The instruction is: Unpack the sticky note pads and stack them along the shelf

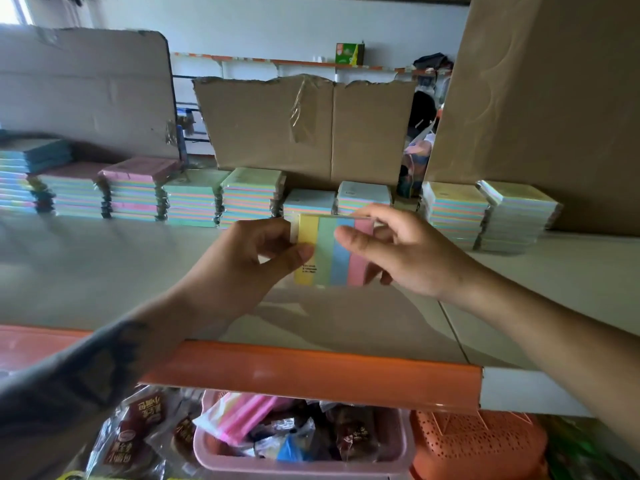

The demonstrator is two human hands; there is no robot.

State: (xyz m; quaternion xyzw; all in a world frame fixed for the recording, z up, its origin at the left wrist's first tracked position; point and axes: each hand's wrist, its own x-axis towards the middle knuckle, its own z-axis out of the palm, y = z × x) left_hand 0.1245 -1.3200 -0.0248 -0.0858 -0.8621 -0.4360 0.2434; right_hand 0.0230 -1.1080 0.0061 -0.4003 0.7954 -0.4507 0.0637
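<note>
A sticky note pad with yellow, green, blue and pink stripes is held upright above the grey shelf. My left hand pinches its left edge with thumb in front. My right hand grips its right side, thumb across the blue stripe. Along the back of the shelf stand several stacks of wrapped pastel pads, running from far left to the right stacks. Two lower stacks sit just behind the held pad.
Torn cardboard sheets lean behind the stacks, and a large cardboard box rises at the right. The shelf has an orange front lip. Below it are a pink bin of packets and an orange basket.
</note>
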